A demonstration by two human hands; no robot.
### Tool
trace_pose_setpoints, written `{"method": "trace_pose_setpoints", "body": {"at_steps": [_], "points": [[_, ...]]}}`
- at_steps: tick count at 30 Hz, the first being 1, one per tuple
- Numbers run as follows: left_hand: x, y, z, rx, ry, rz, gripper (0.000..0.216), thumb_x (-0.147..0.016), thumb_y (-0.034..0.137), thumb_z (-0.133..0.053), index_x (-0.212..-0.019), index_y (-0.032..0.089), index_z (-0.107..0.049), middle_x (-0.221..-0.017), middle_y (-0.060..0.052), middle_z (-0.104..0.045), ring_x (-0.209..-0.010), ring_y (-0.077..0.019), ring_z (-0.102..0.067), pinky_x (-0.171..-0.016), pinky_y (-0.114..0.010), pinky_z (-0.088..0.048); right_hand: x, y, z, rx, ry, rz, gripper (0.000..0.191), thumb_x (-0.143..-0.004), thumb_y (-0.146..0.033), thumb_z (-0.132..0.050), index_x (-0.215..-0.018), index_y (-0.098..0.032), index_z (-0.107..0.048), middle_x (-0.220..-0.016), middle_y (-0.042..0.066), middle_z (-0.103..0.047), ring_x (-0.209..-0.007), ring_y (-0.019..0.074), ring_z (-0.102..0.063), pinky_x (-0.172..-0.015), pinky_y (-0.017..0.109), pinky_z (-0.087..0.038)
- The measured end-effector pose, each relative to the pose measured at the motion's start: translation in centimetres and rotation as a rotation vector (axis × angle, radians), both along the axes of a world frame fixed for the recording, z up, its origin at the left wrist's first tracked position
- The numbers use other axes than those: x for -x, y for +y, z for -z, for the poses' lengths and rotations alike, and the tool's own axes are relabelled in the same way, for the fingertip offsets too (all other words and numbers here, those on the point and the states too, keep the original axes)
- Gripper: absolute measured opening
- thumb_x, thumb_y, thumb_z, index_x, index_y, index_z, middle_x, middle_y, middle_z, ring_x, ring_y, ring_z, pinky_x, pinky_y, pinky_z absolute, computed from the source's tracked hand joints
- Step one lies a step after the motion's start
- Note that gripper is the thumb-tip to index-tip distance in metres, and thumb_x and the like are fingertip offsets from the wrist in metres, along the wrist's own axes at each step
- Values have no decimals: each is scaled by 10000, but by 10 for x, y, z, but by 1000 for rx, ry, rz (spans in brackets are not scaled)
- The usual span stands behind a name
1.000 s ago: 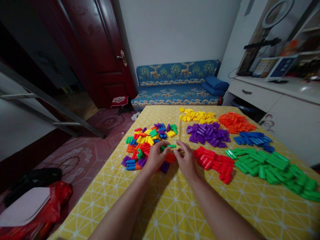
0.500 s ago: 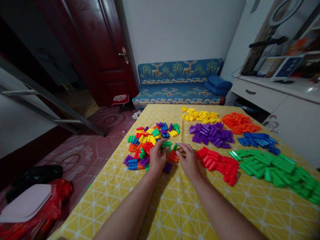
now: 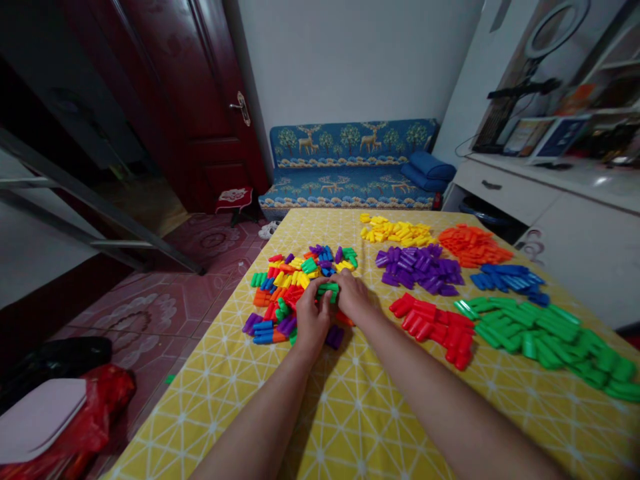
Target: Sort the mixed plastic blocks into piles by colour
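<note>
A mixed pile of coloured plastic pieces (image 3: 290, 283) lies on the yellow patterned tablecloth (image 3: 350, 400). My left hand (image 3: 311, 319) and my right hand (image 3: 351, 295) meet at the pile's right edge, both with fingers closed around green pieces (image 3: 327, 290). To the right lie sorted heaps: red pieces (image 3: 435, 323), green pieces (image 3: 545, 333), purple pieces (image 3: 417, 268), blue pieces (image 3: 505, 279), orange pieces (image 3: 473, 243) and yellow pieces (image 3: 395, 231).
A blue patterned sofa (image 3: 350, 167) stands beyond the table's far end. A dark red door (image 3: 210, 100) is at the left, a white cabinet (image 3: 550, 207) at the right. A red bag (image 3: 95, 410) lies on the tiled floor at lower left.
My right hand has moved left from beside the red heap onto the mixed pile and now meets my left hand on the green pieces. The camera shifted slightly.
</note>
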State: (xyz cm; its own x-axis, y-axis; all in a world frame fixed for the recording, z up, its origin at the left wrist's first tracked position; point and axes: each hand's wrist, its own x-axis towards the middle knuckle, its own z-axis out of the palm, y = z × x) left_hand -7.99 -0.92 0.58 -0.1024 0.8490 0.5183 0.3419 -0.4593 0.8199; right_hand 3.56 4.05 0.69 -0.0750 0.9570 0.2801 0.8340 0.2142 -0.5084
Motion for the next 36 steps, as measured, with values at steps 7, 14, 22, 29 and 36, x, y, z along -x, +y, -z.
{"method": "trace_pose_setpoints", "body": {"at_steps": [7, 14, 22, 29, 36], "points": [[1, 2, 3, 23, -5, -13, 220, -891, 207, -548, -1101, 198, -613, -1053, -65, -694, -963, -200, -651, -876, -333, -516, -35, -11, -16, -102, 67, 20, 184, -792, -134, -605, -901, -243, -704, -934, 51, -650, -875, 202, -617, -746, 292, -451], [0, 2, 1, 38, -15, -4, 225, -883, 202, -552, -1098, 192, -618, -1001, -60, -702, -905, -190, -657, -811, -307, -522, -195, -66, -36, -304, -104, 362, 223, -813, -325, -613, -990, -224, -703, -957, 78, -653, -689, 186, -579, -604, 310, -427], [1, 5, 5, 39, 0, 23, 243, -885, 202, -536, -1111, 191, -625, -1022, -61, -712, -919, -189, -663, -819, -316, -530, -293, -115, -5, -313, -318, 606, 235, -830, -319, -521, -978, -281, -699, -890, 147, -643, -691, 269, -581, -554, 395, -394], [1, 5, 6, 46, -48, 52, 251, -899, 202, -517, -1120, 181, -635, -1046, -78, -716, -931, -186, -676, -809, -304, -541, -193, -101, -28, -334, 3, 307, 258, -802, -269, -534, -992, -213, -699, -1014, 120, -657, -698, 196, -601, -683, 380, -507], [0, -1, 4, 23, -36, 257, 203, -842, 272, -665, -1020, 183, -708, -971, -71, -756, -870, -184, -715, -744, -271, -573, -63, -90, -12, -4, 473, -141, 419, -815, -264, -585, -1233, -238, -604, -1154, 87, -657, -784, 168, -648, -600, 280, -548]]}}
